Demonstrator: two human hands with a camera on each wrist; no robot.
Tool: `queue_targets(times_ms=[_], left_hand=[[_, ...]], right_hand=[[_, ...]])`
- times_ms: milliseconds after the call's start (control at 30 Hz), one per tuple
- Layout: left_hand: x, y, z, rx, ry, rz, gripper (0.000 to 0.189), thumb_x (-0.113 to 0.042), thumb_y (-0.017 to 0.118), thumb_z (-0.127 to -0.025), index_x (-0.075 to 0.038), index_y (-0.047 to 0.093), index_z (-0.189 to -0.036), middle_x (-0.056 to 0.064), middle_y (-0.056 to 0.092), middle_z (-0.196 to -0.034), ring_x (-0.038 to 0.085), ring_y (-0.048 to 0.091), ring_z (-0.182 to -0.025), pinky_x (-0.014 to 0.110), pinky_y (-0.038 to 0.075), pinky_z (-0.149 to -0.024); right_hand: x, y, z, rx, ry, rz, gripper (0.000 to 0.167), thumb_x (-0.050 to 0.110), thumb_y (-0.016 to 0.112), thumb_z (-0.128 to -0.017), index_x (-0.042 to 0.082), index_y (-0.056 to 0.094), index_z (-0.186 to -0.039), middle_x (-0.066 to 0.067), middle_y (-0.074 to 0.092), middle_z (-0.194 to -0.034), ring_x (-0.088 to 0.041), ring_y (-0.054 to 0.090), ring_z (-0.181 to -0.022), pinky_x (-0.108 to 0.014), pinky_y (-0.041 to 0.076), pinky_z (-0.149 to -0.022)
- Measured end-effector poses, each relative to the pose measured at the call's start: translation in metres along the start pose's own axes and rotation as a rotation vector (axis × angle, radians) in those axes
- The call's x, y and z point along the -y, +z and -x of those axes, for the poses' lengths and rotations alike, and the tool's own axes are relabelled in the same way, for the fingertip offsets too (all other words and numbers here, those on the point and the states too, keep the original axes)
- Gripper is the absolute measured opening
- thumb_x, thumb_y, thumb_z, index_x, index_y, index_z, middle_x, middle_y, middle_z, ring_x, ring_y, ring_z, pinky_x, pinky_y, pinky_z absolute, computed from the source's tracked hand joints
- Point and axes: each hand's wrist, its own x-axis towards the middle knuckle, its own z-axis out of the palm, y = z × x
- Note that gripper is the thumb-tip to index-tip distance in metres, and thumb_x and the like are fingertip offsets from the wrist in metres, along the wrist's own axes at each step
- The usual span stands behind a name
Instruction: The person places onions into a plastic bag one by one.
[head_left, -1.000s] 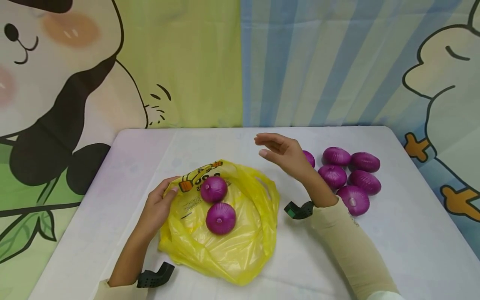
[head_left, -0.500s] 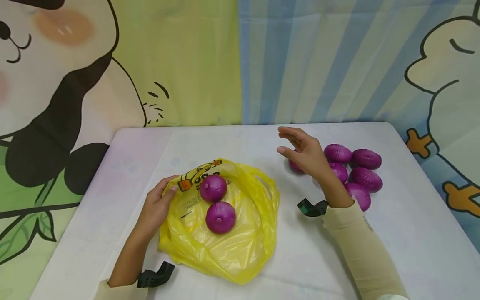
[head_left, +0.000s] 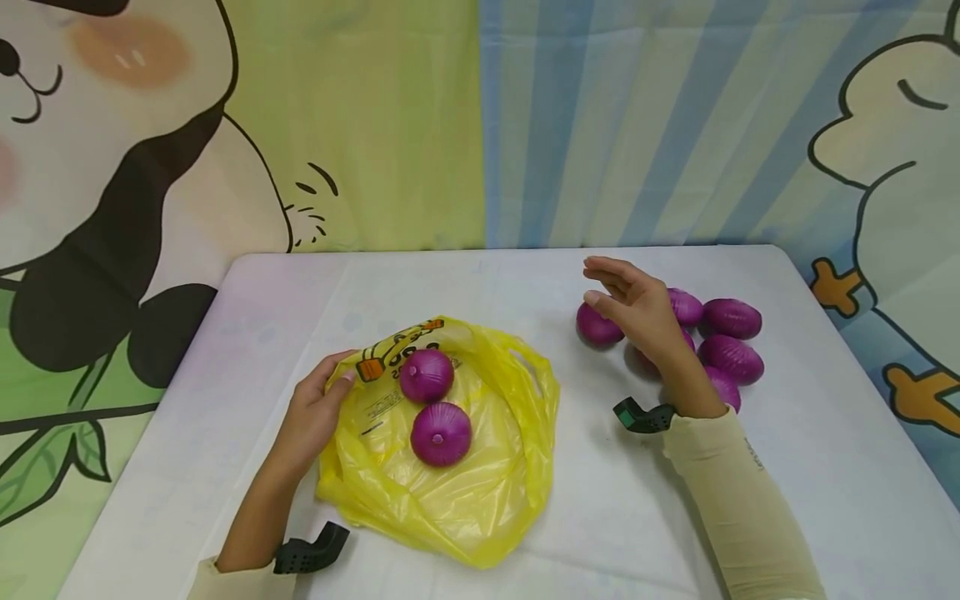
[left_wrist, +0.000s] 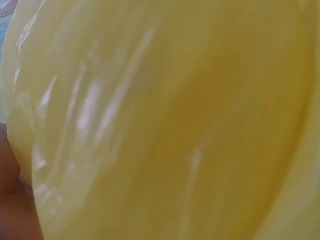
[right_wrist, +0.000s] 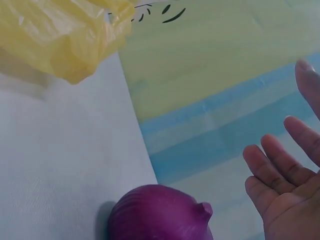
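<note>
A yellow plastic bag (head_left: 495, 500) lies spread on the white table, its mouth facing up. Inside it are two purple onions, an upper onion (head_left: 427, 376) and a lower onion (head_left: 441, 434). My left hand (head_left: 317, 412) pinches the bag's left rim between thumb and fingers; the left wrist view is nearly filled by yellow plastic (left_wrist: 150, 125). My right hand (head_left: 641, 312) hovers over the loose onions with fingers spread and holds nothing. Just below its fingers sits the nearest onion (head_left: 597, 326), also in the right wrist view as a purple onion (right_wrist: 157, 215).
Several more onions cluster to the right, among them an onion (head_left: 732, 318) and another onion (head_left: 731, 359); some are partly hidden by the right hand and wrist. A printed curtain (head_left: 585, 125) stands behind the table's far edge (head_left: 420, 252).
My right hand has moved rightward from near the bag to above the loose onions, uncovering the leftmost one. The left hand and the bag have hardly moved.
</note>
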Motion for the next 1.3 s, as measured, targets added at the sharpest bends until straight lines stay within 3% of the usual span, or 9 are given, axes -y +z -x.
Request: queue_targets(times_ms=[233, 500, 733, 967, 1300], left_hand=[[0.000, -0.001, 0.001, 0.005, 0.020, -0.008, 0.042, -0.032, 0.042, -0.106, -0.011, 0.047, -0.141, 0.009, 0.051, -0.137, 0.018, 0.043, -0.125, 0.020, 0.035, -0.097], [0.000, 0.000, 0.000, 0.010, 0.006, -0.006, 0.042, -0.033, 0.042, -0.105, -0.011, 0.048, -0.140, 0.008, 0.052, -0.136, 0.018, 0.044, -0.124, 0.025, 0.035, -0.100], [0.003, 0.001, -0.002, 0.006, 0.004, -0.017, 0.043, -0.036, 0.041, -0.105, -0.012, 0.048, -0.140, 0.008, 0.052, -0.136, 0.019, 0.047, -0.120, 0.015, 0.038, -0.092], [0.004, 0.001, -0.002, 0.000, 0.016, -0.027, 0.043, -0.035, 0.041, -0.105, -0.011, 0.048, -0.140, 0.008, 0.052, -0.136, 0.019, 0.044, -0.125, 0.025, 0.035, -0.101], [0.004, 0.001, -0.003, 0.002, 0.006, -0.033, 0.044, -0.037, 0.040, -0.105, -0.012, 0.048, -0.140, 0.007, 0.052, -0.136, 0.019, 0.044, -0.124, 0.035, 0.035, -0.103]], right_hand=[[-0.007, -0.006, 0.001, -0.017, 0.073, 0.023, 0.050, 0.012, 0.071, -0.091, 0.002, 0.054, -0.136, -0.016, 0.051, -0.138, -0.024, 0.047, -0.128, -0.023, 0.042, -0.097], [-0.016, -0.008, 0.001, -0.033, 0.123, 0.061, 0.053, 0.015, 0.072, -0.090, 0.002, 0.052, -0.137, -0.012, 0.049, -0.141, -0.020, 0.041, -0.134, -0.029, 0.033, -0.106], [-0.027, -0.006, 0.001, -0.081, 0.149, 0.066, 0.057, 0.017, 0.073, -0.089, 0.004, 0.051, -0.139, -0.007, 0.044, -0.144, -0.017, 0.032, -0.139, -0.039, 0.024, -0.113], [-0.033, 0.001, 0.000, -0.180, 0.192, 0.119, 0.060, 0.025, 0.075, -0.088, 0.011, 0.051, -0.141, -0.009, 0.043, -0.146, -0.017, 0.027, -0.142, -0.036, 0.021, -0.114], [-0.038, 0.011, 0.000, -0.173, 0.267, 0.187, 0.065, 0.029, 0.077, -0.086, 0.015, 0.049, -0.143, -0.007, 0.035, -0.151, -0.023, 0.024, -0.143, -0.044, 0.026, -0.111]])
